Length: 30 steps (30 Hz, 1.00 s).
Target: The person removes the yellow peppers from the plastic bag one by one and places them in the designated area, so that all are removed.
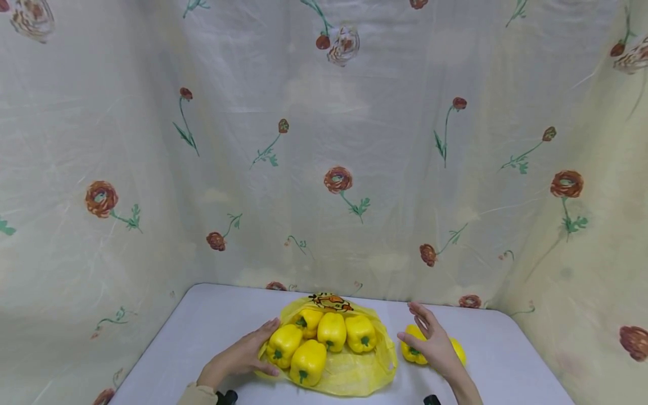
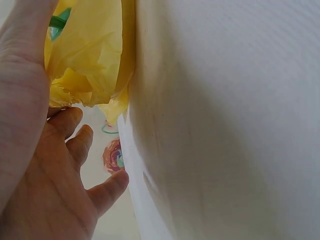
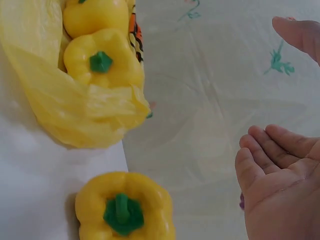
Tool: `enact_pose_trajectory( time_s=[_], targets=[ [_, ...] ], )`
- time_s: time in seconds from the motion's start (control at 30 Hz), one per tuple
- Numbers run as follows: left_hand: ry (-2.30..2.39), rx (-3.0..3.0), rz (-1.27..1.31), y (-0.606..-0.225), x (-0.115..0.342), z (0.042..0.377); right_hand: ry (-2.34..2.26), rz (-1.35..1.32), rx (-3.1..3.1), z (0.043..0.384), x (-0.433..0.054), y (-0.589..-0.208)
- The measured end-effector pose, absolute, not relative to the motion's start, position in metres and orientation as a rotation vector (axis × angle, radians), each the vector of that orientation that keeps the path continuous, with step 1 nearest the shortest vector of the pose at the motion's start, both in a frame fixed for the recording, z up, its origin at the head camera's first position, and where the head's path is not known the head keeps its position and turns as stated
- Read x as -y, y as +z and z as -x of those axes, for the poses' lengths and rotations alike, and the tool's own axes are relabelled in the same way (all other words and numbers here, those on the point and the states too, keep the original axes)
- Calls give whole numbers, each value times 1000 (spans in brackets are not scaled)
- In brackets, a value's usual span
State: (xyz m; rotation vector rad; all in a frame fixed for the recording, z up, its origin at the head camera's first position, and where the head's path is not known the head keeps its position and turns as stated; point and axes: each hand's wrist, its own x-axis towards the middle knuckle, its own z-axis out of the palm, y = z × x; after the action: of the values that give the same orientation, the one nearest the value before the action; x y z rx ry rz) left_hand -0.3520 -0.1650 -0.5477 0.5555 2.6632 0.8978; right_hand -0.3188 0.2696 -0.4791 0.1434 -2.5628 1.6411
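Observation:
A yellow plastic bag (image 1: 356, 376) lies spread on the table, with several yellow bell peppers (image 1: 308, 363) on its film. My left hand (image 1: 246, 351) rests against the bag's left edge, beside the outermost pepper (image 1: 284, 343). In the left wrist view its fingers (image 2: 107, 192) are loosely extended, next to the crumpled bag edge (image 2: 85, 82). Over on the right, my right hand (image 1: 436, 342) hovers with fingers apart, holding nothing. Below it are two more peppers, one (image 1: 413, 344) partly covered by the hand and another (image 1: 458, 351) mostly behind it.
The white table (image 1: 223, 306) has rounded far corners. Flower-patterned sheeting (image 1: 395, 225) hangs behind it and on both sides. Dark wrist devices (image 1: 229, 397) show at the lower edge of the head view.

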Motion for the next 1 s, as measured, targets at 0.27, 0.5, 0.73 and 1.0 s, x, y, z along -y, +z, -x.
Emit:
enact_pose_trajectory(
  time_s=[0.27, 0.5, 0.73, 1.0],
  targets=[
    [884, -2675, -549, -549, 165, 352, 1732, -238, 2535, 315, -254, -480],
    [881, -2680, -519, -549, 165, 352, 1720, -261, 2546, 313, -244, -480],
    [879, -2679, -531, -548, 165, 353, 1778, -320, 2542, 309, -228, -482],
    [893, -2669, -554, -548, 166, 352, 1782, -317, 2582, 310, -210, -489]
  ],
)
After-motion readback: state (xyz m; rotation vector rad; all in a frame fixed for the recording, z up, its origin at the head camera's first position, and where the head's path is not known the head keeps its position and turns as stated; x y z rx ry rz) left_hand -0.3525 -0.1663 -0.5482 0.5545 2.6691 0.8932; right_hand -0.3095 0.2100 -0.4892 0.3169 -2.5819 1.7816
